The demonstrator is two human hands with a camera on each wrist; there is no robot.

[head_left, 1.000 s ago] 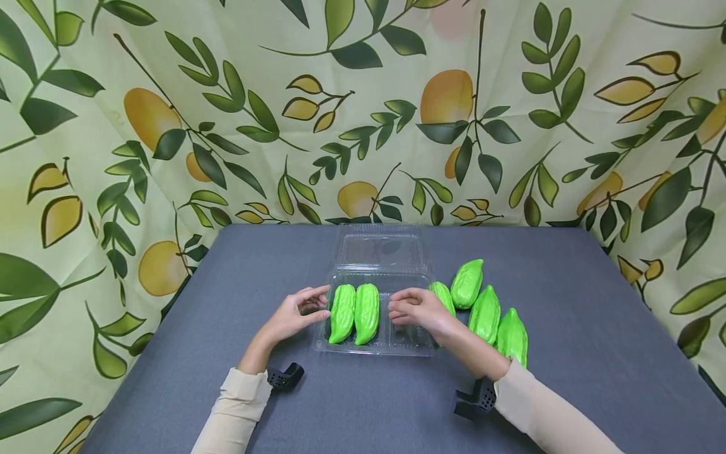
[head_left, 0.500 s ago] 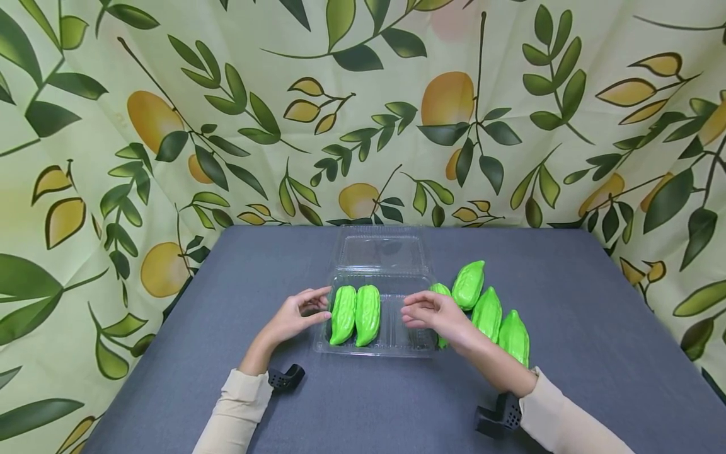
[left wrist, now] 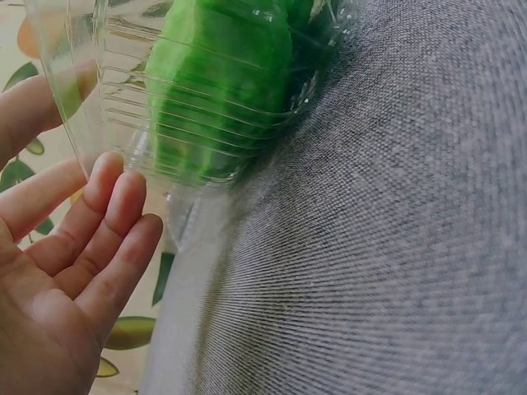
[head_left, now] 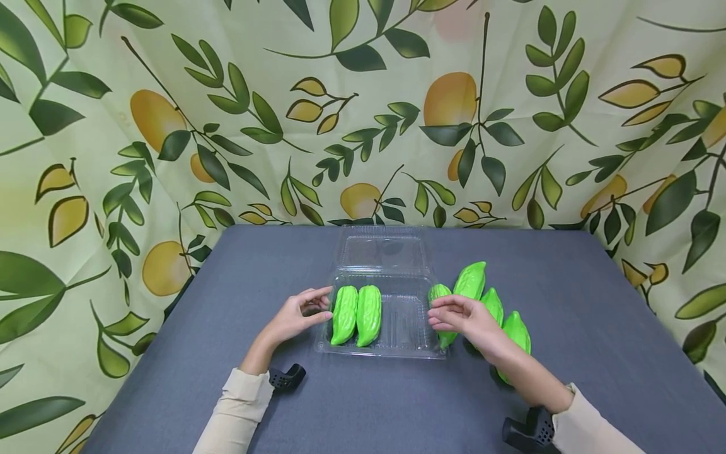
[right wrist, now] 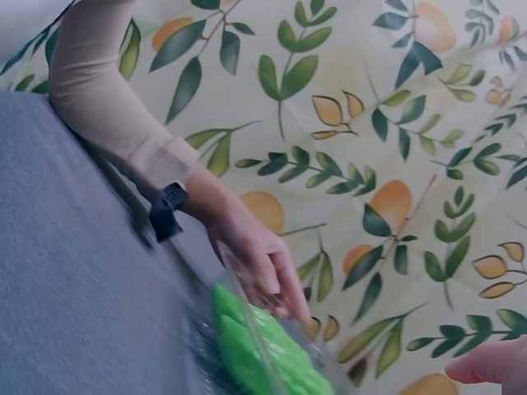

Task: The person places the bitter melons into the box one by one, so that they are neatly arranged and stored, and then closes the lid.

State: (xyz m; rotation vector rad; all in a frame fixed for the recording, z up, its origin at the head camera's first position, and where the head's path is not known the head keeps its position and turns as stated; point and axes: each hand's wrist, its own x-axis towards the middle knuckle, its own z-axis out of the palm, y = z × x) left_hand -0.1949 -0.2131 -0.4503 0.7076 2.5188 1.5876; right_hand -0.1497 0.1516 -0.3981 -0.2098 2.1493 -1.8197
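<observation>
A clear plastic clamshell box (head_left: 405,328) lies with its lid (head_left: 382,252) folded back. Two bumpy green bitter melons (head_left: 368,315) fill its left half. My left hand (head_left: 295,315) is at the box's left edge, thumb and fingers apart; in the left wrist view, fingertips (left wrist: 128,193) meet the ribbed plastic wall. My right hand (head_left: 462,318), fingers loosely bent, hovers in front of another bitter melon (head_left: 439,293) that overlaps the box's right edge in the head view. The right wrist view shows only a blurred fingertip (right wrist: 490,362) of this hand.
Behind and beside the right hand lie more green melons: one farther back (head_left: 471,280), one partly hidden (head_left: 493,302) and one nearer the forearm (head_left: 516,331). The grey table (head_left: 363,403) ends at a leaf-and-fruit patterned curtain (head_left: 363,145).
My right hand has moved rightward, from over the box's right half to the melon at its edge. The left hand has stayed by the box; the head view has shifted slightly.
</observation>
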